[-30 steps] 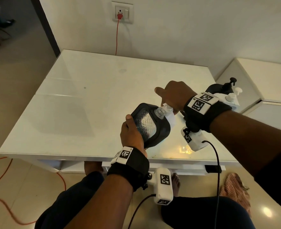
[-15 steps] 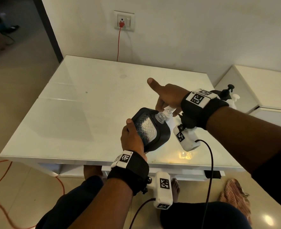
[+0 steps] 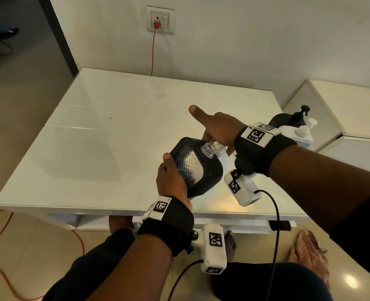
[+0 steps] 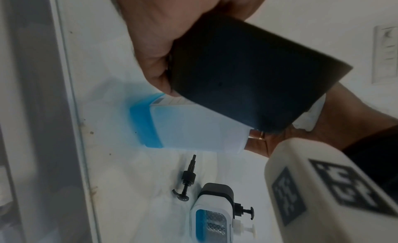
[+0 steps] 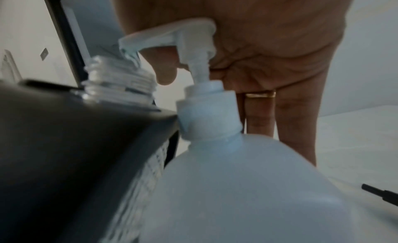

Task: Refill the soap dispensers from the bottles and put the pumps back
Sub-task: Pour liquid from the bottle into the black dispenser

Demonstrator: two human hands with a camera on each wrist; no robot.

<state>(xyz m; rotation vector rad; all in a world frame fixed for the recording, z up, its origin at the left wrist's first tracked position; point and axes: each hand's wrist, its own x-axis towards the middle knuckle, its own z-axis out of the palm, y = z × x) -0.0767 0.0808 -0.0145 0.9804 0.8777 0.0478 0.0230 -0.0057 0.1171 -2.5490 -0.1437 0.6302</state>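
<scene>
Left hand (image 3: 172, 177) is wrapped round the black dispenser (image 3: 196, 165), fingers curled on its body, holding it tilted above the near part of the counter (image 3: 97, 135) with the open clear neck (image 3: 208, 149) pointing right. Right up against it is the white bottle (image 5: 243, 187), a bit of blue soap in its bottom. The bottle's pump (image 5: 193, 47) has its spout sitting at the dispenser's neck. Right hand (image 3: 217, 130) sits on top of that pump, palm on the head, thumb stuck out straight, fingers hanging loosely behind it. A loose black pump (image 4: 186, 182) lies on the counter further right, next to another dispenser (image 4: 212, 216).
</scene>
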